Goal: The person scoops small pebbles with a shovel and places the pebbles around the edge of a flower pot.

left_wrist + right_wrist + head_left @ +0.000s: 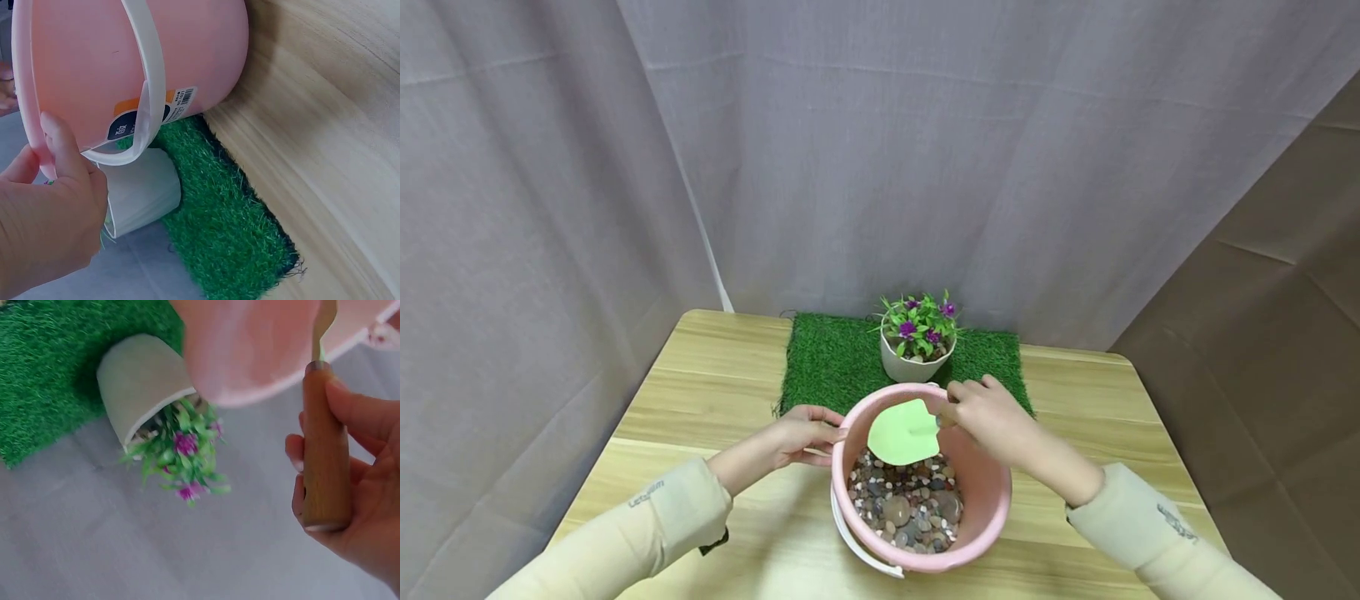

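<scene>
Green trowel [901, 433] over pebbles [906, 510] in pink bucket [981, 492].
My right hand [996, 421] curls round its wooden handle [326, 453]; my left hand [805, 435] pinches the rim [928, 563], likely to steady the bucket.

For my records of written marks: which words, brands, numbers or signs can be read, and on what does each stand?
Left sleeve: seems to begin "Let"; the rest is blurred.
Right sleeve: dark print, unreadable.
Label on pink bucket: white marks and small print, unreadable; also a barcode.
No number is readable.
</scene>
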`<state>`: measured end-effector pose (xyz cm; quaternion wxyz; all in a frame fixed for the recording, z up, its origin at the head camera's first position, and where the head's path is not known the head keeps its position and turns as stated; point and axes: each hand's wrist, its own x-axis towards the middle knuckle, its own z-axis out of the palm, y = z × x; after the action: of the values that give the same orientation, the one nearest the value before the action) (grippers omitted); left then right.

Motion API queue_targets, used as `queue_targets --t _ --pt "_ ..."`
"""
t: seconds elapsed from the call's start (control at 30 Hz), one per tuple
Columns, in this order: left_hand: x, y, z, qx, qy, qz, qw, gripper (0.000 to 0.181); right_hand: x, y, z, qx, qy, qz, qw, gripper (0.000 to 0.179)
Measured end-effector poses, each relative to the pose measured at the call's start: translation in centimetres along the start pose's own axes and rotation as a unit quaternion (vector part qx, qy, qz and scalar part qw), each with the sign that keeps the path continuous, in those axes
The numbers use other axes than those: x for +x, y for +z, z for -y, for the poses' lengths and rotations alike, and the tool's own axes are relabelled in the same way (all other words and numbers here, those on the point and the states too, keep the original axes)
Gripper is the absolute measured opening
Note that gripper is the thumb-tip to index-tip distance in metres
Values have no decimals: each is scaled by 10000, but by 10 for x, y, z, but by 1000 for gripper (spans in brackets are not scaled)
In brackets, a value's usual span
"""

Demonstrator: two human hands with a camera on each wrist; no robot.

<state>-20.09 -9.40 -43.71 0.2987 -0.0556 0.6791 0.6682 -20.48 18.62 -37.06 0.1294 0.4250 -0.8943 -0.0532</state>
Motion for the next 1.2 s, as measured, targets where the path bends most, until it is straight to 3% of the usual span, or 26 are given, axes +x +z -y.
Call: queue_targets --t 0.13,0.27,0.4,0.6,0.83,0.93,1.2 --pt "0 0 -1 -22 -9 -24 10000 34 -3 16 6 -765 -261 -241 9964 12" --pt "0 0 0 -125 -12 -30 9999 34 -6 32 12 -1500 -446 -442 9867 12" --pt "0 -1 1 -216 12 -19 9998 34 -10 45 15 -1826 -487 -384 9812 12" --pt "0 -1 2 -266 18 37 9996 35 -10 53 17 -1936 -532 -541 9782 27" --pt "-1 -2 2 -369 -26 164 9992 36 -10 61 14 -1869 -709 -469 9787 10" --pt "-1 -4 2 -405 -22 203 9990 37 -10 64 13 -1859 -788 -567 9778 9" --pt "0 -1 7 -390 67 79 9992 37 -10 71 16 -1687 -1010 -291 9800 8"
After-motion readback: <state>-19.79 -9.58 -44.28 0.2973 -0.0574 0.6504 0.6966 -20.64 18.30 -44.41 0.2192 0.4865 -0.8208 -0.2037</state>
